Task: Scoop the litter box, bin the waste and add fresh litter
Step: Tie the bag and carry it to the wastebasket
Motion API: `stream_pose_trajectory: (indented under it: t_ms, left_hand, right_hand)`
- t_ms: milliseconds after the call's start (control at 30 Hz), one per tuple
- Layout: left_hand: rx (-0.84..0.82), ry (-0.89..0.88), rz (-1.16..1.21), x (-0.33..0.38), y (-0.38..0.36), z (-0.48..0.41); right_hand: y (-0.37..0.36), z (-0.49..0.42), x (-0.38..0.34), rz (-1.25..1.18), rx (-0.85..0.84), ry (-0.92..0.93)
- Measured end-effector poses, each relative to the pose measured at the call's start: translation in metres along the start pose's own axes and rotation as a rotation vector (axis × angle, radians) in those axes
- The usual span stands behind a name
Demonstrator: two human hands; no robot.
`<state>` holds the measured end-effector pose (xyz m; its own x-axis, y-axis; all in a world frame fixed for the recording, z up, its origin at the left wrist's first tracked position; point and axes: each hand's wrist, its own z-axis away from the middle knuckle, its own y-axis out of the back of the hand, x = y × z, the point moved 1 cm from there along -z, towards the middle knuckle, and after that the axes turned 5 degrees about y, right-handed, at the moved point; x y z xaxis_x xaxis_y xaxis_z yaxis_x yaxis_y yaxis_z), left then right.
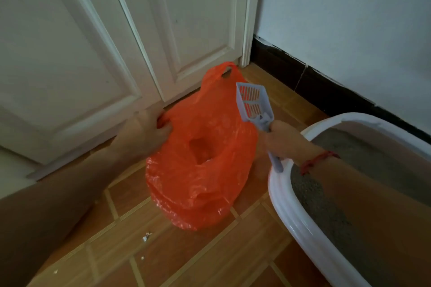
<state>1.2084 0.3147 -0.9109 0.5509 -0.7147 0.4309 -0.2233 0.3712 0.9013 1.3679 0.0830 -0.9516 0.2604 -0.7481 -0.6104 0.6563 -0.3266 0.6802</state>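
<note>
— Orange-brown floor tiles (pixel 186 261) run up to white panelled doors (pixel 70 53) and a black skirting (pixel 326 87). What's in play?
— Orange plastic bag (pixel 210 184) sits on the tiles with its mouth gaping, and the faint pale prints on its side are too blurred to read.
— And the hands?
— Left hand (pixel 142 134) pinches the bag's left edge, fingers curled into the plastic. Right hand (pixel 284 140), red cord (pixel 317 160) at the wrist, grips the handle of the pale blue slotted scoop (pixel 251 102). It's held over the bag's right edge, pan tilted up, orange showing through the slots.
— The box?
— White-rimmed litter box (pixel 289 212) on the floor just right of the bag, grey litter (pixel 326 216) inside. A few pale bits lie in the bag's mouth, and white scraps (pixel 147 236) dot the tiles nearby
</note>
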Motion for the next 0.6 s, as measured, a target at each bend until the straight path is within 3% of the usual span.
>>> stream_pose_trajectory:
  t_ms: [233, 600]
  left_hand:
    - [0.016, -0.014, -0.108, -0.049, 0.011, -0.008]
    - [-0.017, -0.124, -0.064, -0.09, -0.009, -0.025]
  right_hand:
    - [-0.025, -0.027, -0.006, -0.128, 0.087, -0.042]
    - [-0.054, -0.058, 0.004, 0.142, 0.092, -0.202]
